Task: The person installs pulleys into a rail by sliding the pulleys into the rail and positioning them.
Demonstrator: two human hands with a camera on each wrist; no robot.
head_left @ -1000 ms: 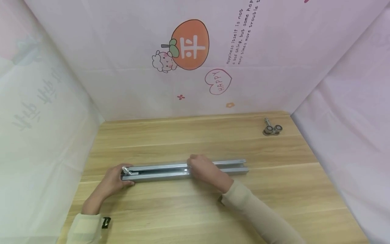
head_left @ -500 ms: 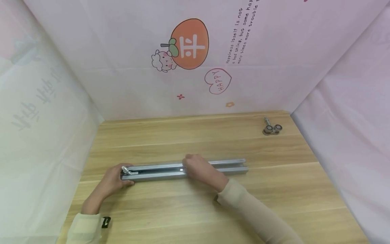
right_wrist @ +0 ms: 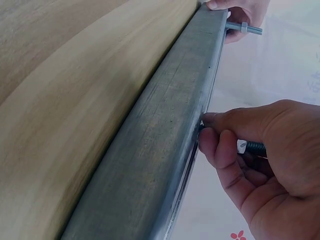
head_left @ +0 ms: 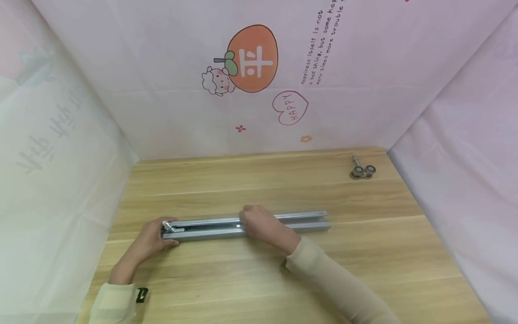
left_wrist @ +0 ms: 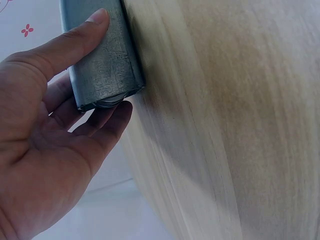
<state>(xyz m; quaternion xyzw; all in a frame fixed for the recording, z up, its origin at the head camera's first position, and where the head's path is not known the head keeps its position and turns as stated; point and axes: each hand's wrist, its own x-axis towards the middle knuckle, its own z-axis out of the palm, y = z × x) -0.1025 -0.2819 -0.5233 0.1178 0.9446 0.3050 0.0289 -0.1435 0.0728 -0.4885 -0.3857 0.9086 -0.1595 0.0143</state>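
Note:
A slotted metal rail (head_left: pixel 210 234) lies on the table, its slot facing up. My left hand (head_left: pixel 151 238) holds its left end; in the left wrist view the thumb lies along the side wall, fingers bent about the open end. From the slot beside that hand a bolt with a nut (head_left: pixel 167 226) sticks out at a tilt. My right hand (head_left: pixel 263 227) is over the middle of the rail, pinching a threaded bolt (right_wrist: pixel 256 148) with a nut at the slot. Whatever that bolt joins inside the rail is hidden.
A roller trolley (head_left: pixel 363 171) with a bolt lies at the table's back right. The wooden table (head_left: pixel 251 279) is bordered by printed cloth walls (head_left: pixel 170 121) at the back and both sides.
My right hand has slid a little to the left along the rail, with the bolt in its fingers. The left hand and the rail stay put.

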